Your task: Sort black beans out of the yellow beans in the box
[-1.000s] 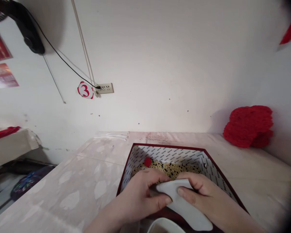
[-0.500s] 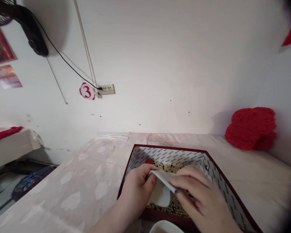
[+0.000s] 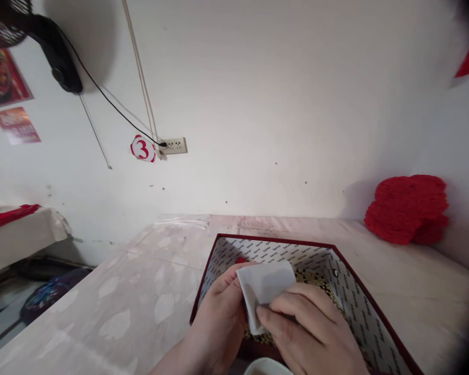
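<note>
My left hand [image 3: 222, 315] pinches the left edge of a small white folded sheet [image 3: 269, 281], cloth or paper, I cannot tell which. On its lower right corner the fingers of my right hand [image 3: 308, 328] are closed. Both hands are over a dark red box [image 3: 275, 238] with a printed lining. Small round gold and black grains or beads [image 3: 316, 279] cover its bottom, partly hidden by my hands. A small red piece [image 3: 241, 260] shows behind my left fingers. The rim of a white bowl [image 3: 266, 364] stands at the near side of the box.
The box is on a table with a pale patterned cloth [image 3: 156, 297]. A red bundle [image 3: 408, 211] sits at the back right against the wall. Clear plastic strips [image 3: 183, 221] lie at the back edge. A black fan [image 3: 60, 57] is mounted on the wall, plugged into a socket [image 3: 174, 146].
The white sheet has turned so its broad face now shows toward me. My right hand has moved left and down along it, while my left hand keeps its hold.
</note>
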Tool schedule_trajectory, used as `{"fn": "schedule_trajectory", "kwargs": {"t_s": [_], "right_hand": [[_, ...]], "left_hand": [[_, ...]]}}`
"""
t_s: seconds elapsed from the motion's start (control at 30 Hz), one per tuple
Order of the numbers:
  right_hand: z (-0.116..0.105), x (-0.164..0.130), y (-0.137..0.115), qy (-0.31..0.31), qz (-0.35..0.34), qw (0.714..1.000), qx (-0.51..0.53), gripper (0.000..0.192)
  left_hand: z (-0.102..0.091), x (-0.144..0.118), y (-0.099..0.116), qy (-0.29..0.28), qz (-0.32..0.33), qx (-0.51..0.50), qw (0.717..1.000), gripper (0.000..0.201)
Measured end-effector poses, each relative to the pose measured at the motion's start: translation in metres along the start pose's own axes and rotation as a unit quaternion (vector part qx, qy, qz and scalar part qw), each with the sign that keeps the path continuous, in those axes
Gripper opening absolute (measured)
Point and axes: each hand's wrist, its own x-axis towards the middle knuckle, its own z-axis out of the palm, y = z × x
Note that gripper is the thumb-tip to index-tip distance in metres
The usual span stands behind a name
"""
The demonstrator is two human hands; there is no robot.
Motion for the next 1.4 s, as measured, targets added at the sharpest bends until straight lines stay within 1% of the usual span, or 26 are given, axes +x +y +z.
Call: {"fn": "schedule_trajectory", "kwargs": {"t_s": [0.1,0.23,0.3,0.43,0.53,0.6,0.7,0.77,0.8,0.87,0.97,1.03,1.1,1.17,1.27,1.4], "right_hand": [[0.000,0.001,-0.002,-0.006,-0.012,1.000,-0.001,0.023],[0.002,0.004,-0.004,-0.003,-0.004,1.000,-0.006,0.020],[0.004,0.005,-0.006,0.007,0.007,1.000,-0.008,0.021],[0.008,0.004,-0.007,0.047,0.027,0.999,-0.002,0.024],[0.010,0.005,-0.008,0.041,0.024,0.999,-0.001,0.022],[0.011,0.005,-0.009,0.042,0.019,0.999,0.003,0.022],[0.012,0.003,-0.011,0.048,0.012,0.999,0.010,0.022],[0.012,0.001,-0.011,0.054,0.013,0.998,0.017,0.023],[0.012,0.001,-0.011,0.053,0.016,0.998,0.020,0.023],[0.013,-0.001,-0.010,0.045,0.023,0.999,0.020,0.023],[0.015,-0.003,-0.008,0.021,0.036,0.999,0.011,0.025],[0.016,-0.004,-0.006,0.009,0.053,0.998,0.012,0.028],[0.016,-0.004,-0.006,-0.003,0.074,0.997,0.019,0.030],[0.016,-0.004,-0.006,-0.006,0.088,0.996,0.023,0.030],[0.017,-0.002,-0.008,-0.012,0.088,0.996,0.016,0.027],[0.015,0.001,-0.008,-0.007,0.051,0.998,0.043,0.016]], "left_hand": [[-0.001,-0.001,-0.003,0.013,-0.009,0.005,1.000,0.017],[0.001,-0.003,-0.002,0.011,-0.022,-0.017,1.000,0.019],[0.001,-0.004,0.000,0.001,-0.031,-0.042,0.999,0.021],[0.002,-0.004,0.003,-0.032,-0.064,-0.078,0.994,0.025],[0.001,-0.003,0.001,-0.052,-0.068,-0.080,0.993,0.030],[-0.001,-0.002,-0.002,-0.043,-0.039,-0.046,0.997,0.032],[-0.003,-0.001,-0.004,0.010,0.024,0.049,0.998,0.034],[-0.002,-0.001,-0.003,0.038,0.043,0.103,0.993,0.029],[-0.001,-0.001,-0.003,0.043,0.042,0.113,0.992,0.025],[0.002,-0.002,-0.001,0.030,0.027,0.099,0.994,0.022],[0.005,-0.004,0.002,-0.037,-0.007,0.025,0.999,0.023],[0.005,-0.005,0.002,-0.083,-0.032,-0.031,0.996,0.020],[0.003,-0.005,0.001,-0.109,-0.057,-0.076,0.989,0.021],[0.000,-0.005,-0.001,-0.113,-0.068,-0.095,0.987,0.025],[-0.004,-0.004,-0.005,-0.095,-0.052,-0.066,0.992,0.015],[-0.002,-0.002,-0.005,-0.060,-0.035,-0.025,0.997,0.011]]}}
